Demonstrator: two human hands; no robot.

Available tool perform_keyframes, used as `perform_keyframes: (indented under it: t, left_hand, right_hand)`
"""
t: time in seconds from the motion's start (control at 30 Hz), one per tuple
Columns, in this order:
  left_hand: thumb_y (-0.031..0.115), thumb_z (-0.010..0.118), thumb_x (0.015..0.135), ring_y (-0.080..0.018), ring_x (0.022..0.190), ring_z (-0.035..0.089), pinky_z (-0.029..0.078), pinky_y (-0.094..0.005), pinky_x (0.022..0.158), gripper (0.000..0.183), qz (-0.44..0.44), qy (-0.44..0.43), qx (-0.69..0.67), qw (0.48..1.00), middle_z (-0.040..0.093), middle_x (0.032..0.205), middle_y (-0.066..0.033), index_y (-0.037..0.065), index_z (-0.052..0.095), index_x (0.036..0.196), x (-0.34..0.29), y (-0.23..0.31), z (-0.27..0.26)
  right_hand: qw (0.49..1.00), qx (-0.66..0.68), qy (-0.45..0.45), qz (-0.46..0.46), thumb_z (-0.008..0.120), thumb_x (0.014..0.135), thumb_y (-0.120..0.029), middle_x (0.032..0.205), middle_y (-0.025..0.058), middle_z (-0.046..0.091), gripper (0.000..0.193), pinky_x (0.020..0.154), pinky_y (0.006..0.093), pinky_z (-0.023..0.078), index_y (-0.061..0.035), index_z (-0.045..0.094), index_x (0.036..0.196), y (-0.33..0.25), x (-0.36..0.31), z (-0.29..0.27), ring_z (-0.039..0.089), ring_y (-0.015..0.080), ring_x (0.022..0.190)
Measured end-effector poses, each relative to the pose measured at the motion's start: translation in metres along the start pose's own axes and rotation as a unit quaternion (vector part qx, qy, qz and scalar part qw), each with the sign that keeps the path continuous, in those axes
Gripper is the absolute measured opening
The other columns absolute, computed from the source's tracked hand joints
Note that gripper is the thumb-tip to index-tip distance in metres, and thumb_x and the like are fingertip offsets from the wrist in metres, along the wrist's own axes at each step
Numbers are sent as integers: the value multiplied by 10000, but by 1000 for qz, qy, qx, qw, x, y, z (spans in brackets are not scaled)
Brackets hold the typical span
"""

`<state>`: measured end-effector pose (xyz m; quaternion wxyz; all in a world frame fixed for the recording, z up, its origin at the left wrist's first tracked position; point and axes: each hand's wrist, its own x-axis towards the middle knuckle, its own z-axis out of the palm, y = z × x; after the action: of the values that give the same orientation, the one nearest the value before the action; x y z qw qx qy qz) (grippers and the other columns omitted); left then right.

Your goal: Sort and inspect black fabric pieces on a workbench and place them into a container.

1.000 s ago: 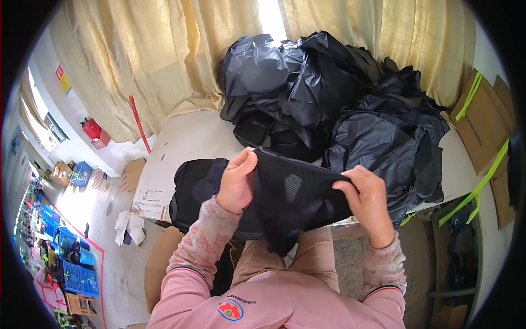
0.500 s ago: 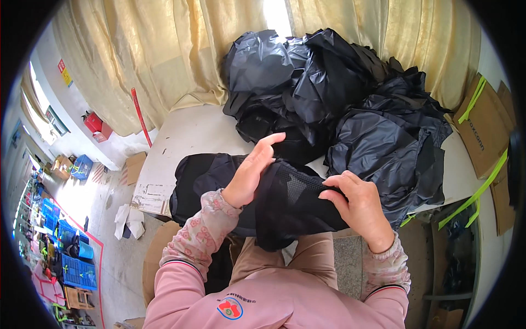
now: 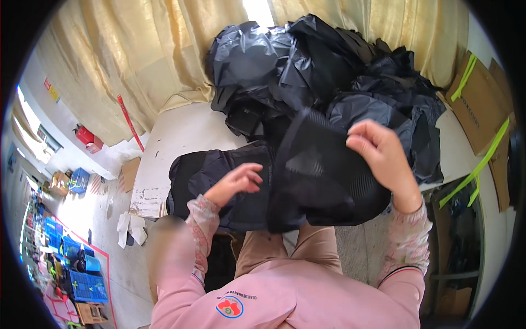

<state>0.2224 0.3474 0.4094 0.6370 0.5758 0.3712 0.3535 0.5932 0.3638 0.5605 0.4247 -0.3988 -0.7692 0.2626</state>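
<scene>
Long, pale gold cloth curtains (image 3: 164, 49) hang across the back. In front of them is a wide white table (image 3: 192, 123) with small marks on its top. A big, crinkly heap of shiny black sheets (image 3: 257, 60) sits on the back and right of the table. The person wears a pink shirt (image 3: 339, 296) with a little round red and blue badge (image 3: 229, 307) on the front.

The floppy black mesh cloth piece (image 3: 329, 175) is up in front of the person, over the near edge of the table. Light shows through its thin holes. To its left, a folded, dull black cloth bundle (image 3: 200, 175) lies flat on the table.

At the right side stands a flat brown cardboard sheet (image 3: 474, 123), with a bright yellow-green strap (image 3: 479, 167) near it. On the far left, low down, there is a blue plastic crate (image 3: 87, 286).

The right hand (image 3: 383, 156) pinches the upper right edge of the mesh piece between thumb and fingers. The left hand (image 3: 234, 185) has nothing in it. Its fingers are a bit bent and loosely apart, over the bundle and near the mesh piece's left side. I cannot tell if it touches the bundle.

A thin red strip (image 3: 130, 123) leans at the table's left.
</scene>
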Motion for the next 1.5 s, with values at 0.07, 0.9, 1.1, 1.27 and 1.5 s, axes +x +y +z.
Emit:
perform_keyframes:
  t: [0.07, 0.9, 1.1, 1.27, 1.5]
  left_hand:
    - [534, 705, 814, -223, 1174, 541, 439, -372, 1004, 887, -52, -40, -60, 996, 507, 1315, -110, 116, 296, 1481, -14, -60, 2]
    - [283, 536, 917, -322, 1029, 660, 556, -424, 893, 551, 19, -47, -618, 784, 582, 1281, -223, -68, 471, 1336, 1, -3, 119]
    - [367, 408, 1029, -228, 1149, 601, 437, -338, 1036, 534, 2, 171, -220, 960, 583, 1294, -181, -72, 497, 1321, -25, 36, 49]
    - [295, 457, 1022, -229, 1099, 615, 465, -323, 965, 431, 46, 159, -127, 978, 630, 1223, -164, -63, 587, 1224, -33, 36, 64]
    - [323, 495, 991, -248, 1061, 629, 465, -367, 966, 447, 99, 250, -218, 938, 656, 1174, -141, -60, 621, 1184, -74, 9, -46]
  right_hand:
    - [996, 89, 21, 3, 648, 912, -116, 801, -13, 613, 134, 696, 210, 445, 12, 630, 945, -3, 12, -5, 541, 47, 757]
    - [968, -217, 59, 115, 545, 967, -241, 824, 244, 652, 212, 679, 519, 485, -44, 480, 1011, 203, -33, 79, 635, 450, 786]
    - [979, -28, 187, 73, 589, 949, -124, 792, 125, 613, 126, 671, 313, 472, -4, 550, 945, 182, -13, 38, 555, 166, 700]
    - [987, -57, 149, 1, 609, 945, -137, 798, 171, 627, 150, 665, 345, 482, -13, 535, 988, 129, 5, 62, 636, 294, 723]
    - [980, -103, 168, 28, 632, 919, -153, 822, 149, 652, 166, 670, 344, 497, -18, 553, 974, 192, -12, 39, 647, 277, 732]
